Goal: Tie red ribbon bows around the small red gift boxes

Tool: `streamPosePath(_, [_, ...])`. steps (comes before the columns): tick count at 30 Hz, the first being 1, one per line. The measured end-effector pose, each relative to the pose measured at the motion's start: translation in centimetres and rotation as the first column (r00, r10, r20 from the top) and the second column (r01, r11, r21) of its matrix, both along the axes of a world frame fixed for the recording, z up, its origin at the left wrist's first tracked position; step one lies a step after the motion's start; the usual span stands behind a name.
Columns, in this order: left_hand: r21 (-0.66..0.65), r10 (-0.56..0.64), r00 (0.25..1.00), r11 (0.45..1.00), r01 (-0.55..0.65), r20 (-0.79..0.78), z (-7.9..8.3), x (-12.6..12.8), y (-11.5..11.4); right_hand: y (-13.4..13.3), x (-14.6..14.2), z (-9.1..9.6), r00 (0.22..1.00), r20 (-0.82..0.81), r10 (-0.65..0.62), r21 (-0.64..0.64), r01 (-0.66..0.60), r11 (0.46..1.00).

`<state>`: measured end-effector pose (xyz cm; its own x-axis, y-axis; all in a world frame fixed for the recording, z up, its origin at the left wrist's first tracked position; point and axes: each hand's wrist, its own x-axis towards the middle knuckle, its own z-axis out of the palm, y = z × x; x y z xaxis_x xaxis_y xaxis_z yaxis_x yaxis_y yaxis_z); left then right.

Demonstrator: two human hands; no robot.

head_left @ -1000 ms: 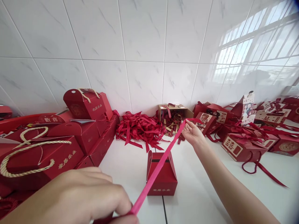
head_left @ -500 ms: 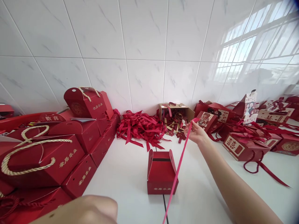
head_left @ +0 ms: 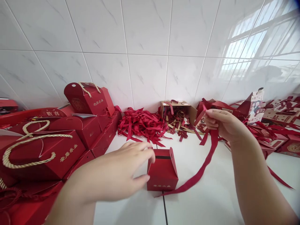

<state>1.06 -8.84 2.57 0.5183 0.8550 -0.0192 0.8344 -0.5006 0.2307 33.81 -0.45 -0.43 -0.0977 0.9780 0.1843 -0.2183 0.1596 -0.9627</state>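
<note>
A small red gift box [head_left: 161,175] with raised side flaps stands on the white table in front of me. My left hand [head_left: 131,167] is at the box's left side, thumb and fingers apart; its fingers overlap the left flap, and I cannot tell whether they touch it. Up to the right, my right hand [head_left: 219,122] pinches a red ribbon [head_left: 207,162] near one end. The ribbon hangs in a curve down to the table, its loose end lying by the front of the box.
Stacked red boxes with rope handles [head_left: 44,153] fill the left side. A heap of red ribbons [head_left: 142,125] lies by the tiled wall, beside an open cardboard box [head_left: 180,109] of tags and trimmings. Decorated boxes [head_left: 276,140] crowd the right.
My left hand has come up from the lower left to the box. My right hand has moved right with the ribbon, which was stretched taut and now hangs slack.
</note>
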Motion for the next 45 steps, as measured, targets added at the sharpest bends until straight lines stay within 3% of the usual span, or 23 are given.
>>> streamPosePath(2, [-0.104, 0.037, 0.999, 0.994, -0.041, -0.035, -0.6, 1.2, 1.2, -1.4, -1.0, 0.8, 0.919, 0.360, 0.160, 0.011, -0.176, 0.984])
streamPosePath(4, [-0.168, 0.076, 0.996, 0.982, -0.084, -0.051, -1.2, 2.1, 2.0, -2.3, -2.1, 1.3, 0.674, 0.661, 0.330, -0.061, -0.390, 0.919])
streamPosePath(6, [-0.202, 0.083, 0.994, 0.975, -0.095, -0.065, -1.6, 2.7, 2.4, -2.5, -3.0, 1.3, 0.443, 0.791, 0.421, -0.158, -0.517, 0.841])
streamPosePath(7, [-0.217, 0.076, 0.994, 0.972, -0.091, -0.077, -1.8, 2.9, 2.5, -2.5, -3.4, 1.2, 0.364, 0.824, 0.433, -0.190, -0.543, 0.818])
streamPosePath(10, [-0.248, 0.040, 0.993, 0.967, -0.067, -0.115, -1.9, 3.3, 2.5, -1.8, -4.1, 0.5, 0.250, 0.862, 0.441, -0.247, -0.553, 0.796])
streamPosePath(18, [-0.219, -0.016, 0.981, 0.975, -0.027, -0.193, -2.2, 3.5, 2.7, -1.1, -5.4, -0.5, 0.240, 0.854, 0.461, -0.272, -0.548, 0.791])
streamPosePath(27, [-0.093, -0.080, 0.986, 0.993, 0.067, -0.147, -3.5, 4.5, 3.4, -1.0, -6.7, -1.0, 0.209, 0.850, 0.483, -0.302, -0.559, 0.773])
streamPosePath(32, [-0.118, -0.085, 0.986, 0.991, 0.068, -0.143, -3.9, 4.6, 3.4, -1.0, -7.3, -1.3, 0.227, 0.853, 0.471, -0.302, -0.522, 0.798])
streamPosePath(36, [-0.100, -0.068, 0.992, 0.993, 0.058, -0.103, -3.8, 4.6, 3.5, -1.0, -7.6, -1.6, 0.244, 0.859, 0.450, -0.277, -0.517, 0.810])
streamPosePath(45, [0.045, -0.135, 0.990, 0.990, 0.133, 0.040, -3.7, 5.0, 3.9, -1.0, -7.5, -1.8, 0.192, 0.884, 0.426, -0.293, -0.483, 0.825])
